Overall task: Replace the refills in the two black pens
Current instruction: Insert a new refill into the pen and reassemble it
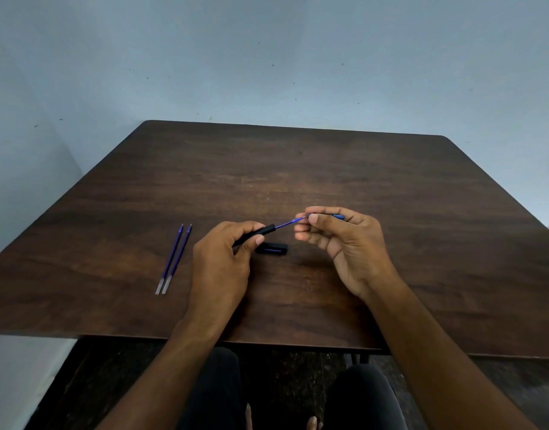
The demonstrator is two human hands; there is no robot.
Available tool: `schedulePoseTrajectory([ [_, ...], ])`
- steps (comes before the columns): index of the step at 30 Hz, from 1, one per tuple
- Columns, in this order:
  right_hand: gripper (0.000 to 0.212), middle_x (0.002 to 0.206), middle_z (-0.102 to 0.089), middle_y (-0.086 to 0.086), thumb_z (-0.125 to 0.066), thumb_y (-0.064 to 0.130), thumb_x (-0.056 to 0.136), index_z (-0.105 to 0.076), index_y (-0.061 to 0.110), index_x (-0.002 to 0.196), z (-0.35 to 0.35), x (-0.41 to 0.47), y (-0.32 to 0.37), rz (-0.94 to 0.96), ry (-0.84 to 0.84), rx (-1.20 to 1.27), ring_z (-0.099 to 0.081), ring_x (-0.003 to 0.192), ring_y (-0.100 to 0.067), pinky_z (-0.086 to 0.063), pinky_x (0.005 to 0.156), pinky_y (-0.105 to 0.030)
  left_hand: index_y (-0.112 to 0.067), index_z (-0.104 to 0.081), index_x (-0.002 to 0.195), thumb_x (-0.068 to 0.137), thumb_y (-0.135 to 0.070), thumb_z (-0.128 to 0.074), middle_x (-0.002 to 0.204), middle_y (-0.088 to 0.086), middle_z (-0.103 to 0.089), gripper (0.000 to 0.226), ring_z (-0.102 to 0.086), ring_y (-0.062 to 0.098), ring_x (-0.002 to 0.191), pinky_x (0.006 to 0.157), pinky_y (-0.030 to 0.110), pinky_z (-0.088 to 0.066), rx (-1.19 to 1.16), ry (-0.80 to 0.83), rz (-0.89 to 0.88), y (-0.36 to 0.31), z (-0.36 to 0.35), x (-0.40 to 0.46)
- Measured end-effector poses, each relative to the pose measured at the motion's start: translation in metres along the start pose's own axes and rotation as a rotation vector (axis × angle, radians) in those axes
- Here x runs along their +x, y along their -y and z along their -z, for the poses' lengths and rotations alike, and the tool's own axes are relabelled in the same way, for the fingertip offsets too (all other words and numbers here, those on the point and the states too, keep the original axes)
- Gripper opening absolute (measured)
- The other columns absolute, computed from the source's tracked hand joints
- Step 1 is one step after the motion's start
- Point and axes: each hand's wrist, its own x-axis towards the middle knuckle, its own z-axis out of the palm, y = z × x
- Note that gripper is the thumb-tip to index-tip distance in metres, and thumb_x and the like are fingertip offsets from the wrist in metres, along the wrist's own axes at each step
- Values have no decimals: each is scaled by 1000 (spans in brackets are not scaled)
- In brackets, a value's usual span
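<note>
Left hand [223, 259]: clenched round a slim black plastic pen barrel [256, 234], held above the dark brown wooden table [329, 169]. Right hand [338, 240]: fingertips pinched on the tip of a thin blue ink refill [285, 225] that projects from the barrel's open end; a small blue-and-black part [336, 216] is tucked behind its fingers. On the table below the hands: one short black pen cap with blue clip [271, 248]. Well to the left: two spare blue refills with clear ends [173, 259], side by side, touching or nearly so.

Risks, as judged: a crooked pull may bend the thin refill; the tucked part may slip and roll away.

Not made out: the second black pen; the identity of the tucked part; the barrel's rear, covered by the palm.
</note>
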Motion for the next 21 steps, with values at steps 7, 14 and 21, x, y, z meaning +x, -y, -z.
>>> schedulePoseTrajectory([
  [7,15,99,-73,-30,-68,-5,85,-73,-8,98,0,-1,1,-36,-1,-43,-75,85,-36,-61,74,-36,-28,-75,107,86,-15,-76,93,-24,-66,25,-62,-8,97,85,1,-39,13,1,-13,1,0,0],
  [14,23,96,-74,-29,-76,5,74,-76,-5,95,-1,-2,0,-57,33,-75,-75,85,-36,-61,74,-35,-27,-76,108,85,-14,-76,93,-23,-67,26,-62,-8,97,86,4,-41,23,11,-35,1,0,0],
  [21,22,93,-74,-30,-77,6,73,-77,-3,94,-2,-3,1,-85,74,-114,-75,83,-37,-62,74,-35,-28,-76,108,87,-15,-75,97,-19,-69,25,-63,0,96,89,19,-48,41,31,-50,-3,2,-1],
])
